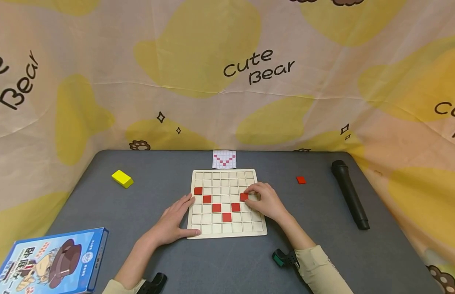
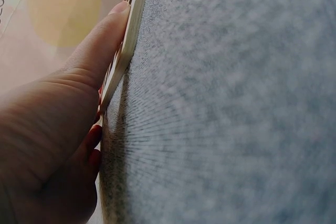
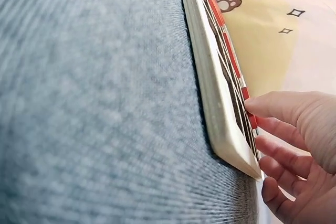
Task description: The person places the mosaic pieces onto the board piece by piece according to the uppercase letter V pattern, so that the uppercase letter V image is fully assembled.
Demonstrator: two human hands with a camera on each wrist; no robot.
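A pale wooden grid board (image 1: 227, 235) lies flat on the grey table. Red square tiles run down from its left side to a low tile (image 1: 227, 217), then up to the right. With thumb and fingertips, my right hand (image 1: 267, 202) pinches the upper right red tile (image 1: 244, 197) in a square of the grid. My left hand (image 1: 172, 222) rests at the board's left edge, its fingers stretched along the side and the thumb on the front left corner. In the left wrist view, the thumb (image 2: 107, 35) lies on the board's rim (image 2: 128, 45).
Behind the board is a small card (image 1: 224, 159) printed with a V of pinkish-red squares. A loose red tile (image 1: 301, 180) and a black microphone (image 1: 350, 194) lie to the right. On the left are a yellow block (image 1: 122, 179) and a blue box (image 1: 54, 261).
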